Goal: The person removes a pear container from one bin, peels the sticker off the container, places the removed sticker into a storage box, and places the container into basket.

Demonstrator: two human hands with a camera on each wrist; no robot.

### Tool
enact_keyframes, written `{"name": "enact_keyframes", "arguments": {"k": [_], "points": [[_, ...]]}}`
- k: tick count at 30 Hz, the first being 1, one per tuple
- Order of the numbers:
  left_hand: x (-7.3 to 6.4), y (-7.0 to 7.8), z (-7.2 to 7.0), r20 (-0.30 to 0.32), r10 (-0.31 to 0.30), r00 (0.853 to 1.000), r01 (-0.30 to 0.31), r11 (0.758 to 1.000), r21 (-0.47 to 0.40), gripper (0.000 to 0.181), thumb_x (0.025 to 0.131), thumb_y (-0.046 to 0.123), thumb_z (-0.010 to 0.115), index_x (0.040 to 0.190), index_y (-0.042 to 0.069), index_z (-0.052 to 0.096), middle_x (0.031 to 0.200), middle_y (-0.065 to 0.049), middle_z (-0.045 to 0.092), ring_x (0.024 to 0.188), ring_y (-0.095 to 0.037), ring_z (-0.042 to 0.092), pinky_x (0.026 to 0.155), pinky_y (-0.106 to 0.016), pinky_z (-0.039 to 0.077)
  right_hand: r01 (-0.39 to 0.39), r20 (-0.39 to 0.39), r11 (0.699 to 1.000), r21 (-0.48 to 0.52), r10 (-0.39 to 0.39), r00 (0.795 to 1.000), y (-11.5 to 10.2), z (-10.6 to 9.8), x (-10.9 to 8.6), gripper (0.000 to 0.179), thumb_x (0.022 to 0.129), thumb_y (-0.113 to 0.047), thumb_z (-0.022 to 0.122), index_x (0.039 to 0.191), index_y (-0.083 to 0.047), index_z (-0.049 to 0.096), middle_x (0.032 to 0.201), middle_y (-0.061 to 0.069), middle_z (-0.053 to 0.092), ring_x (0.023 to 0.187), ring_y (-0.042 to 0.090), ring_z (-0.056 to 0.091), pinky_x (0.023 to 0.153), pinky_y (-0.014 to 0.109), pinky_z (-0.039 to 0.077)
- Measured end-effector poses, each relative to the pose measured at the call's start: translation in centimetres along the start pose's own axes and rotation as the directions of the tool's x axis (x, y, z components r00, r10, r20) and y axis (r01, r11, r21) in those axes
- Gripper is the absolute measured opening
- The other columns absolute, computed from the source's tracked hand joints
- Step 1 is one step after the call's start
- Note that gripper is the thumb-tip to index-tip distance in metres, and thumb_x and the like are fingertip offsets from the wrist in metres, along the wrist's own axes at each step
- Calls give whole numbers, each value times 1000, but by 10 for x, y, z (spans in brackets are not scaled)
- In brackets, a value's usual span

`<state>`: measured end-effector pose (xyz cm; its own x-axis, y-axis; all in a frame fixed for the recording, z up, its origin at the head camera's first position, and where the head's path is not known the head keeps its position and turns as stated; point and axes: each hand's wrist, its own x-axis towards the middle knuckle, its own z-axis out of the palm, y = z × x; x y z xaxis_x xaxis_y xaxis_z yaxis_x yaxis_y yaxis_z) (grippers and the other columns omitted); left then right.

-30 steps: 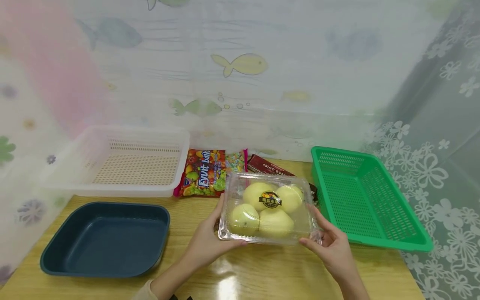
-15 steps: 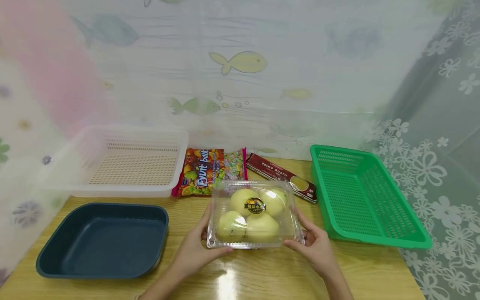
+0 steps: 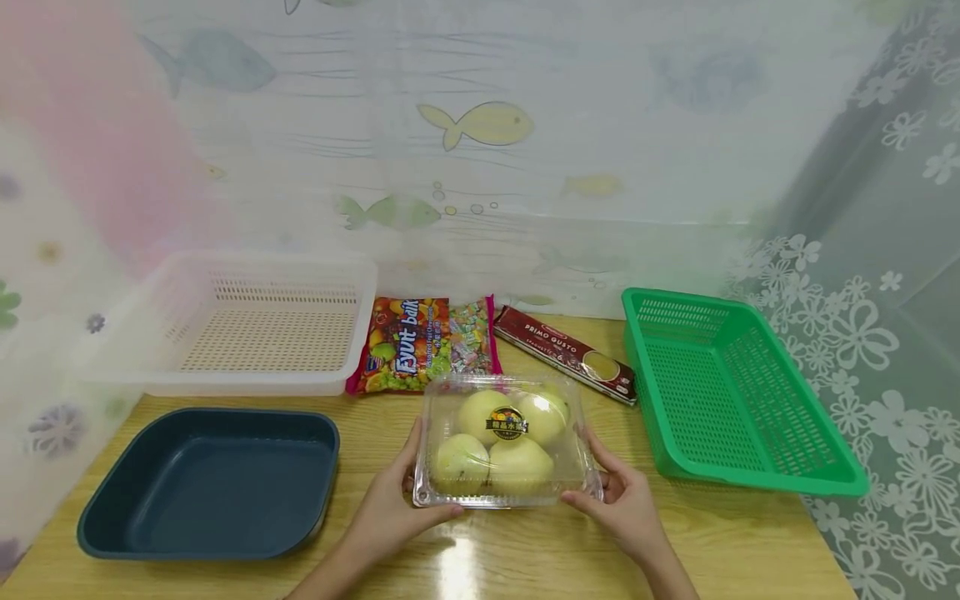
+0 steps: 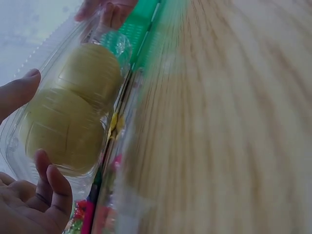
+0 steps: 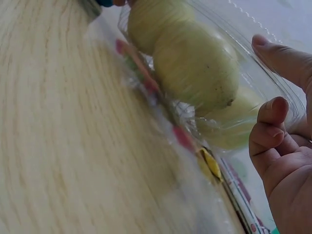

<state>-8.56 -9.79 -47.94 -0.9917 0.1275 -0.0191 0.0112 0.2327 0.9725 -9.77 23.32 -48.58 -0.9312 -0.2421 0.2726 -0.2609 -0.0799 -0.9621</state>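
A clear plastic container (image 3: 498, 502) is at the lower centre of the head view, held above the wooden table (image 3: 540, 562) and tilted toward the camera. Four pale yellow fruits (image 3: 521, 465) show through its lid, which bears a dark round label (image 3: 507, 424). The left hand (image 3: 393, 507) grips the container's left side, thumb along the near edge; the right hand (image 3: 624, 505) grips the right side likewise. Behind the container lie a colourful candy bag (image 3: 408, 346) and, at a slant, a dark red packet (image 3: 566, 354). A white basket (image 3: 247, 383) occupies the left of the frame, a dark blue basin (image 3: 217, 492) the lower left, and a green basket (image 3: 705, 400) the right.
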Motion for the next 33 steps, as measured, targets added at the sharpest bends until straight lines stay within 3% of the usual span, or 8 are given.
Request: {"name": "enact_keyframes", "arguments": {"k": [7,15,22,25,29,33], "points": [[4,-9,-2,18,-3,1000,3,1000,16,129,73,29,100,172,16,17,173,-13,25,153,-42,37,120,-51,37,11,16,1000,3,-11,1000,7,1,1,89,82,21,76,157,17,29,164,-5,46,108,21,76,82,34,62],[5,-12,-8,36,-21,999,19,998,56,130,74,35,100,172,19,17,175,-3,21,158,-37,27,124,-51,26,4,3,998,-58,-4,1000,11,7,2,89,82,17,80,158,13,34,164,13,45,103,25,78,76,36,64],[2,-13,-10,66,-31,997,32,999,-14,131,74,31,100,172,17,14,176,-6,16,158,-35,25,122,-46,30,-50,-37,992,-119,46,998,9,13,-4,90,81,15,82,159,10,37,159,20,48,98,25,79,71,35,64],[1,-13,-9,68,-41,997,42,999,-26,131,74,30,100,172,17,14,177,-8,14,158,-35,27,119,-38,36,-67,-49,988,-140,60,997,8,15,-6,91,82,14,82,160,9,36,155,28,49,95,24,79,71,36,64],[1,-14,-7,69,-44,997,48,997,-54,131,74,27,100,172,17,14,176,-10,15,154,-37,36,109,-23,44,-68,-64,981,-179,57,996,9,16,-10,90,83,13,82,160,8,36,153,26,53,91,19,79,69,35,65],[0,-15,-5,63,-46,997,50,996,-76,131,74,24,100,172,17,14,175,-12,18,145,-37,50,101,-19,50,-69,-69,968,-240,54,996,11,14,-12,90,83,11,83,160,7,37,157,20,50,89,17,78,68,34,65]]}}
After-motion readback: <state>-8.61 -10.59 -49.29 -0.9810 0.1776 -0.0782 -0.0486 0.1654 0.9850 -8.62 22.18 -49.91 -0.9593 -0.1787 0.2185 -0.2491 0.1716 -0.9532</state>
